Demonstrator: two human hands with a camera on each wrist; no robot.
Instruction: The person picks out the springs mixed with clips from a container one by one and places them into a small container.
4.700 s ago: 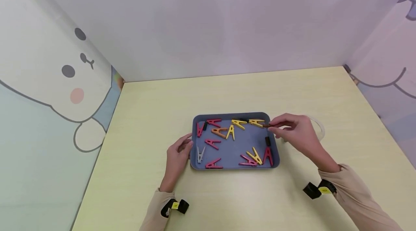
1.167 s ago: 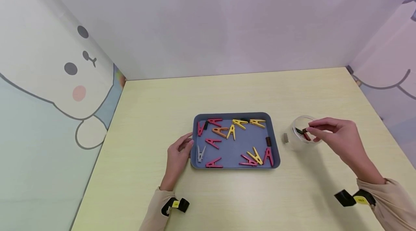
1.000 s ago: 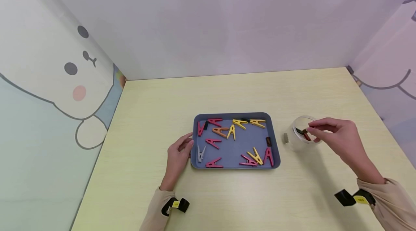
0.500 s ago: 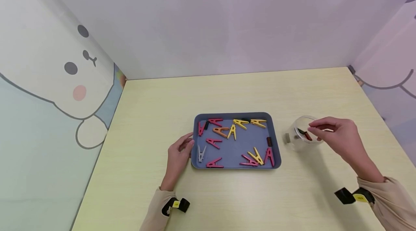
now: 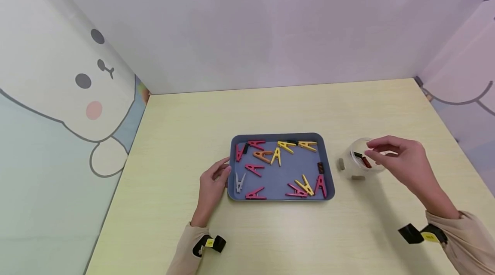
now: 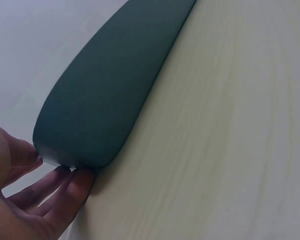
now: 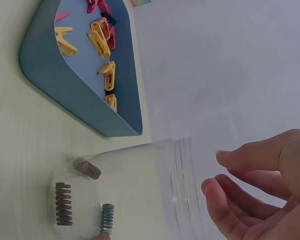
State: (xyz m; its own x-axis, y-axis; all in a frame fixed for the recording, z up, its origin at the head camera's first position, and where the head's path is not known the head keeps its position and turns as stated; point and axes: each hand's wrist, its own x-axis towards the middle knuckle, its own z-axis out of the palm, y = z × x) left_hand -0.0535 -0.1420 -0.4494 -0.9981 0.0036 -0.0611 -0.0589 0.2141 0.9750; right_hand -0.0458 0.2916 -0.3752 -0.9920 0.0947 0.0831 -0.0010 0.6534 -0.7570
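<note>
My left hand [image 5: 212, 187] holds the left end of a blue-grey tray [image 5: 288, 198]; in the left wrist view its thumb and fingers are at the tray's corner [image 6: 97, 100]. Red, yellow, orange and grey spring clips lie in the tray, among them an orange clip [image 5: 262, 157]. A few dark coil springs are there too, one being a brown spring [image 5: 320, 168] near the right wall. My right hand [image 5: 402, 161] is over the mouth of a clear jar [image 5: 349, 171], thumb and fingertips apart with nothing between them. Inside the jar are brown springs [image 7: 63, 204], a green spring [image 7: 107, 218] and a red spring [image 5: 366, 162].
The pale wooden table [image 5: 278, 240] carries the tray, with the jar close to its right. A light wall [image 5: 270, 30] rises behind the table's far edge, and panels with cartoon drawings [image 5: 93, 90] flank both sides.
My right hand has carried a brown spring from the tray's upper right to the jar and let it drop inside. My left hand stays at the tray's left end.
</note>
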